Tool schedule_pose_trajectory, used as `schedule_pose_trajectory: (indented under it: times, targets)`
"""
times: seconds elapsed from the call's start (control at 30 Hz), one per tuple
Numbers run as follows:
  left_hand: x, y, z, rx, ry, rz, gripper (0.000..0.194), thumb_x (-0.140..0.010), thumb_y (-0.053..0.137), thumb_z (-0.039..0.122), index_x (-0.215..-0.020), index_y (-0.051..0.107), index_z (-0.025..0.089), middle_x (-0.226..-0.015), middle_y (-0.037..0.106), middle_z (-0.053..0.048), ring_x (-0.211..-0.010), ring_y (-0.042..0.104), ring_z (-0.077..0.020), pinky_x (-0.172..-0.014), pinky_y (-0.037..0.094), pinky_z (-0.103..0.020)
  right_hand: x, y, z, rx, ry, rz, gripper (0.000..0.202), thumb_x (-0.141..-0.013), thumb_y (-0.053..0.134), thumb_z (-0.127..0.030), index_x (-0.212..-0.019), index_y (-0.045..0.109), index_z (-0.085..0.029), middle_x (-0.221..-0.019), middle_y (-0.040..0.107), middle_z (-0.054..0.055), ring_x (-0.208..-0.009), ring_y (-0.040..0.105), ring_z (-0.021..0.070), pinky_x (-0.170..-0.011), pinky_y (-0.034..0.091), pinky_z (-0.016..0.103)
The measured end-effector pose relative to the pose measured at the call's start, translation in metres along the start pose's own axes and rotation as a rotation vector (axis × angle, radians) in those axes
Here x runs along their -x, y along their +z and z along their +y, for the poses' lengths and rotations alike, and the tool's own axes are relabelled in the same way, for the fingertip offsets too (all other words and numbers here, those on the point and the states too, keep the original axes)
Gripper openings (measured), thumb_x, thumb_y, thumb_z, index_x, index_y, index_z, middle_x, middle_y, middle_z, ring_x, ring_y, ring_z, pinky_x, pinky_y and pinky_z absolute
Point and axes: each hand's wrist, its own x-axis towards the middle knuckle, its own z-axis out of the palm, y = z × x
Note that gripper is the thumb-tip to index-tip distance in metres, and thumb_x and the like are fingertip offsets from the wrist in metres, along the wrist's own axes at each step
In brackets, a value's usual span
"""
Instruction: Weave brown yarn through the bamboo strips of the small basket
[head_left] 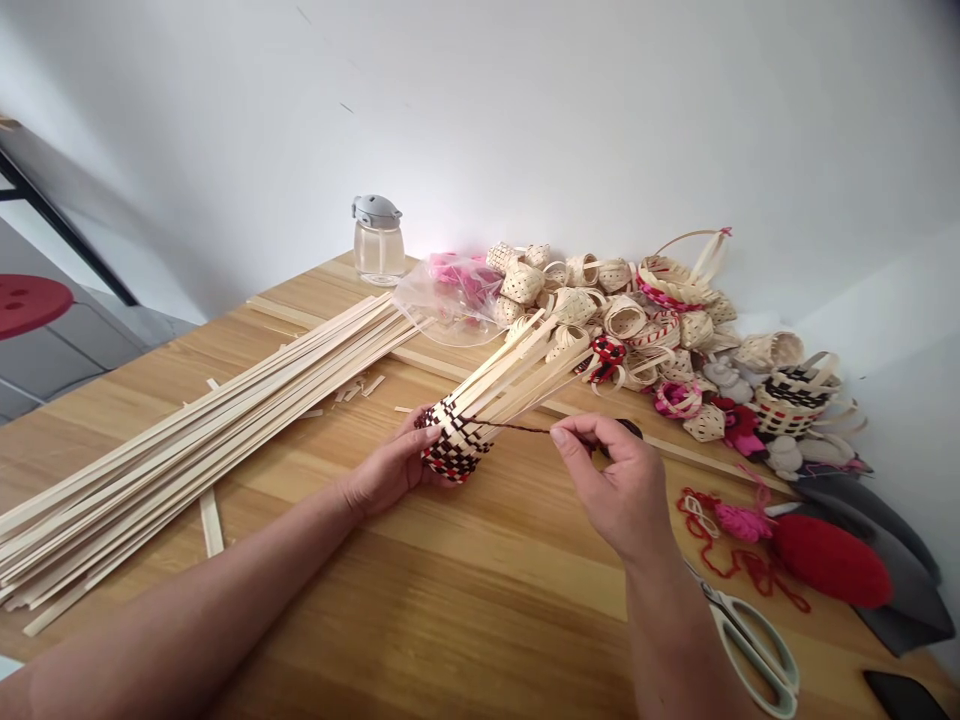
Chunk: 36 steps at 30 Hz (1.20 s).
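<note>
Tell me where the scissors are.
In the head view, the scissors lie on the table at lower right, beside the right forearm and below the red yarn ball.

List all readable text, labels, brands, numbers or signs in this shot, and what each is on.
None readable: no words, brands, numbers or signs on the basket, bottle, bag, scissors or wall. Any tiny marking would be too small to make out.
</note>
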Motion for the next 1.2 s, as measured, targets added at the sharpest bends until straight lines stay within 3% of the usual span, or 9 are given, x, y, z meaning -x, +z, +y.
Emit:
schedule_pose_trajectory:
  times: [0.1,0.3,0.4,0.67,0.87,1.03,1.2]
  targets:
    - [0.0,-0.001,-0.001,-0.012,0.002,-0.026,0.054,-0.083,0.074,0.038,-0.129,0.052,0.021,-0.113,0.073,-0.012,-0.088,0.074,-0.0267,-0.065,0.064,-0.036,0.0,-0.002,0.002,-0.071,0.027,-0.01,0.009,-0.09,0.067,-0.027,-0.086,0.072,-0.02,-0.079,0.07,0.001,-0.071,0.059,0.0151,-0.069,0.047,0.028]
    - [0.0,-0.006,-0.002,-0.001,-0.018,-0.063,0.054,-0.083,0.073,0.037,-0.129,0.051,0.022,-0.109,0.074,-0.011,-0.083,0.074,-0.026,-0.065,0.064,-0.037,0.0,-0.005,0.008,-0.203,0.063,-0.045,0.012,-0.092,0.067,-0.027,-0.101,0.072,-0.022,-0.094,0.072,0.004,-0.086,0.064,0.0179,-0.082,0.05,0.032]
    - [0.0,-0.008,-0.003,0.005,-0.036,-0.093,0.054,-0.08,0.075,0.037,-0.128,0.053,0.022,-0.107,0.074,-0.01,-0.082,0.073,-0.0259,-0.064,0.064,-0.039,0.001,-0.001,0.009,-0.246,0.072,-0.041,0.015,-0.091,0.068,-0.027,-0.104,0.072,-0.021,-0.091,0.071,0.004,-0.081,0.064,0.0168,-0.077,0.052,0.03]
    - [0.005,-0.005,-0.004,0.06,-0.086,-0.201,0.048,-0.078,0.079,0.031,-0.121,0.06,0.022,-0.115,0.072,-0.008,-0.094,0.071,-0.0248,-0.081,0.06,-0.038,0.003,0.014,0.007,-0.187,0.063,-0.118,0.008,-0.09,0.069,-0.027,-0.088,0.071,-0.019,-0.08,0.071,0.003,-0.071,0.061,0.0151,-0.065,0.048,0.027]
    - [0.004,-0.003,-0.003,-0.121,0.001,-0.233,0.071,-0.07,0.087,0.043,-0.13,0.057,0.021,-0.133,0.065,-0.014,-0.118,0.063,-0.034,-0.093,0.052,-0.041,0.008,0.02,0.002,-0.158,0.059,-0.192,0.01,-0.09,0.068,-0.026,-0.084,0.071,-0.019,-0.075,0.07,0.001,-0.066,0.06,0.014,-0.061,0.046,0.026]
    - [0.004,0.0,0.002,-0.342,0.063,-0.286,0.068,-0.073,0.086,0.038,-0.13,0.054,0.02,-0.131,0.065,-0.014,-0.123,0.06,-0.0339,-0.098,0.049,-0.042,0.009,0.023,0.002,-0.173,0.049,-0.233,0.009,-0.09,0.068,-0.026,-0.085,0.071,-0.019,-0.078,0.072,0.002,-0.07,0.064,0.0157,-0.064,0.049,0.027]
    - [0.006,0.002,0.004,-0.368,0.074,-0.243,0.069,-0.076,0.083,0.034,-0.134,0.049,0.021,-0.133,0.066,-0.013,-0.124,0.06,-0.0332,-0.096,0.05,-0.04,0.008,0.021,0.002,-0.168,0.046,-0.266,0.009,-0.091,0.067,-0.025,-0.086,0.072,-0.02,-0.079,0.072,0.001,-0.07,0.062,0.0144,-0.066,0.049,0.026]
